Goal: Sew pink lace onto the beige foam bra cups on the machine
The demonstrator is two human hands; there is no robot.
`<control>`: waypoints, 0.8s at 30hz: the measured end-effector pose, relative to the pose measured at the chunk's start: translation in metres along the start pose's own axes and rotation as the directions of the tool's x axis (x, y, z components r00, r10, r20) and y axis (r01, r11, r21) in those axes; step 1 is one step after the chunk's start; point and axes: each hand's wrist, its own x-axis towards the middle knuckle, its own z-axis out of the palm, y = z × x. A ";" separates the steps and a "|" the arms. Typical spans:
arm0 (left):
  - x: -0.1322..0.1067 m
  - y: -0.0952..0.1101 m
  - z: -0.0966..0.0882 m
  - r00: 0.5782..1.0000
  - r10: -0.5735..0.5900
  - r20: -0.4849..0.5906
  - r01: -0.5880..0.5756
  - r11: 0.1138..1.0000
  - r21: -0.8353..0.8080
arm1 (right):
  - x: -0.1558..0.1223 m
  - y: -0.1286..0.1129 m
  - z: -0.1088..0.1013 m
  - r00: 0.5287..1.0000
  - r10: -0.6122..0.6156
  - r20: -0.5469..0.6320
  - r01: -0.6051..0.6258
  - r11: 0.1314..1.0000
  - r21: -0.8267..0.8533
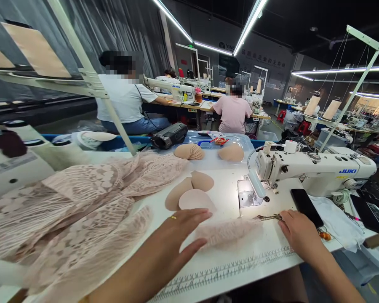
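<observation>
The left hand (180, 235) lies flat with its fingers spread on the white surface (227, 261), touching the edge of a small pink lace piece (230, 230). The right hand (298, 233) is on the other side of the lace, and its fingertips meet the end of small metal scissors (270, 217). I cannot tell if it grips them. A white sewing machine (316, 170) stands just behind. Round tan foam cups (192, 191) lie near a big pile of pink lace cloth (72, 214).

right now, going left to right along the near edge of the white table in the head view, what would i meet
heaped pale pink lace fabric → left hand → small pink lace piece → slim metal snips → right hand → crumpled white cloth
</observation>
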 end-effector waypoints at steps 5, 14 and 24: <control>0.014 0.028 0.043 0.970 -0.010 0.245 0.025 0.998 -0.059 | -0.008 -0.027 -0.010 0.982 -0.081 -0.171 0.141 0.914 0.380; 0.020 0.060 0.019 0.768 -0.002 0.641 0.246 0.924 -0.292 | 0.012 -0.101 -0.007 0.986 -0.116 -0.117 0.165 0.643 0.748; 0.040 0.072 0.022 0.781 -0.177 0.599 0.615 0.051 -0.787 | 0.025 -0.075 -0.051 0.968 -0.251 0.021 -0.026 -0.019 0.999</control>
